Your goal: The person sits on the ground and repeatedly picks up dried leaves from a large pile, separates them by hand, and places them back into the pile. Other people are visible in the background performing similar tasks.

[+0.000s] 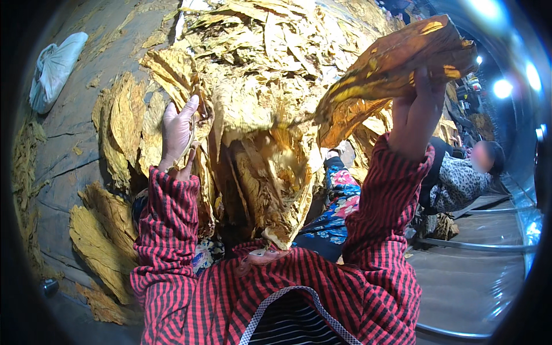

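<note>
With my right hand (416,108), raised at the upper right, I grip a large brown dried tobacco leaf (388,60). The leaf hangs towards the middle, and light shows through its yellow patches. My left hand (177,133) is closed around several yellow-brown tobacco leaves (170,73), thumb pointing up; its fingertips are partly hidden. Between my arms, more brown leaves (258,185) rest over my lap, some of them blurred. Beyond both hands spreads a large heap of pale yellow tobacco leaves (267,56).
A tied white plastic bag (58,71) lies on the dark ground sheet (64,142) at left. Loose leaves (101,241) lie beside my left arm. Another person (459,181) sits at right, near metal bars (478,246) and plastic sheeting. Bright lamps (502,88) shine behind.
</note>
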Demonstrator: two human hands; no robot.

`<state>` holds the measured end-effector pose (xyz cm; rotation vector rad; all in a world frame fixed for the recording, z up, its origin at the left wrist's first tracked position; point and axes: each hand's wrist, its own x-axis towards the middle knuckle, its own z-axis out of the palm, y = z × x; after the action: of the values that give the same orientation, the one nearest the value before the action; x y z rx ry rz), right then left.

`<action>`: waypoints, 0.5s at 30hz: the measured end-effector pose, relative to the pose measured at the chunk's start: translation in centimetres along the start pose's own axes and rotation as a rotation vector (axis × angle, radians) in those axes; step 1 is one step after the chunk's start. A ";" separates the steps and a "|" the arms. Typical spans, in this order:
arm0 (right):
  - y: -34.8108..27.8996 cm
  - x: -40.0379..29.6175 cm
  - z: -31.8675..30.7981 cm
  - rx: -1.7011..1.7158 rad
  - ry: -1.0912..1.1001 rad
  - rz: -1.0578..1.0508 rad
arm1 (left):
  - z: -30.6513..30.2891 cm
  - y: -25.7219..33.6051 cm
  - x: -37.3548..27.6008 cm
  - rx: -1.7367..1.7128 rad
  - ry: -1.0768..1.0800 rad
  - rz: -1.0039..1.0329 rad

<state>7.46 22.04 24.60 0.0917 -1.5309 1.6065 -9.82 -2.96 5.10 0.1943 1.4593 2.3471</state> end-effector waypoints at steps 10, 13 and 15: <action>-1.8 1.7 -1.8 -0.050 -0.037 0.052 | 0.8 -1.9 0.2 0.264 -0.010 0.117; -2.6 -0.2 -1.5 -0.024 0.001 0.161 | 1.6 -1.1 -0.5 0.413 -0.099 0.047; -3.0 -2.2 -0.7 -0.051 0.030 0.231 | 2.4 0.3 -1.2 0.841 -0.189 -0.132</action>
<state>11.01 21.00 25.45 -0.1415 -1.6047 1.7377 -8.03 -1.58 6.54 0.4949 2.1784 1.4387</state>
